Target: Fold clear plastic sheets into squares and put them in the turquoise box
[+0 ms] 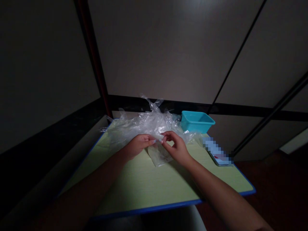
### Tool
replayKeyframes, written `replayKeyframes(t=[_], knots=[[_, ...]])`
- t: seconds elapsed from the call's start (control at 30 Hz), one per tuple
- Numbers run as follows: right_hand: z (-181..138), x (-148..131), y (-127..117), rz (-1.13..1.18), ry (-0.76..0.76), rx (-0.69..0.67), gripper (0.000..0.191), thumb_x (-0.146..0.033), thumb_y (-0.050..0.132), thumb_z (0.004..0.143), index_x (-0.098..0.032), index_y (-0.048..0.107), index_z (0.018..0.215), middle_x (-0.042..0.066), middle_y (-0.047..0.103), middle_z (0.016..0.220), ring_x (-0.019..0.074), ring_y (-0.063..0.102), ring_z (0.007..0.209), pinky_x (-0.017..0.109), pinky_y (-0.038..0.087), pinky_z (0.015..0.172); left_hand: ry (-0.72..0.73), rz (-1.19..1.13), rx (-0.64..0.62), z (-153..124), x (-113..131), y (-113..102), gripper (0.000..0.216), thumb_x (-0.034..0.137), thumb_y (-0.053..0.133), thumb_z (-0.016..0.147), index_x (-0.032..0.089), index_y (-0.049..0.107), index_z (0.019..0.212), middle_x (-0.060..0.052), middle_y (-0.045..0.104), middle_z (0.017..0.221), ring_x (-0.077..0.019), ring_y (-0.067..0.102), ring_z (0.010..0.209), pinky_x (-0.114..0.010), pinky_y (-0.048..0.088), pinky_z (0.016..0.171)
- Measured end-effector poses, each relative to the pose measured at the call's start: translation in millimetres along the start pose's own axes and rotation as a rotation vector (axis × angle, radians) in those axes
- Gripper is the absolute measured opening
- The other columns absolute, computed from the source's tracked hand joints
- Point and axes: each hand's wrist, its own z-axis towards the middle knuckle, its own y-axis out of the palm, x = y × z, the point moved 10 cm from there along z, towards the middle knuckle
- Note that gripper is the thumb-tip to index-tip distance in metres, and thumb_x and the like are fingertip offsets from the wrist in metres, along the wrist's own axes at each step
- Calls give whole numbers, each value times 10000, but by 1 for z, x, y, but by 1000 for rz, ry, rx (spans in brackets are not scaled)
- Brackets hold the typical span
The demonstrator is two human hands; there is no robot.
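Observation:
Both hands meet over the middle of the table, pinching the upper edge of a clear plastic bag [159, 156]. My left hand [140, 144] has its thumb and fingers closed on the bag from the left. From the right, my right hand [176, 146] pinches the same edge between thumb and index finger, close to the left fingertips. The bag hangs below the fingers, its lower corner at or near the tabletop. Just behind the hands lies a loose heap of crumpled clear plastic bags [146, 120].
A turquoise plastic basket [198, 125] stands at the back right of the green table [134, 189], which has a blue edge. A phone-like flat object [218, 154], partly blurred out, lies by the right edge. Panelled walls [163, 48] rise behind and to the left.

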Motion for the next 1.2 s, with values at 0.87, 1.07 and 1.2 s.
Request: replayKeyframes(t=[0.87,1.07,1.2], knots=[[3,71,5,141,399,-177,282,-399,585,682,-156,497,567,-19,517,534,88,439,488,218,328,496,54,338,75,0,-16,8,406,355,623,698,158,537,1042,-8,610,767,-179,573,739,-284,431,669],[1,71,4,180,378,-197,235,-362,583,681,-146,529,609,-8,540,558,96,464,510,227,355,529,75,365,118,3,-14,-2,284,412,499,791,155,600,720,-11,606,681,-160,549,681,-270,410,667],[3,77,3,167,388,-167,230,-347,641,628,-144,542,673,-12,552,620,98,477,553,223,358,547,77,374,114,6,-19,-2,245,379,530,765,154,591,692,-7,606,655,-152,544,636,-250,396,603]])
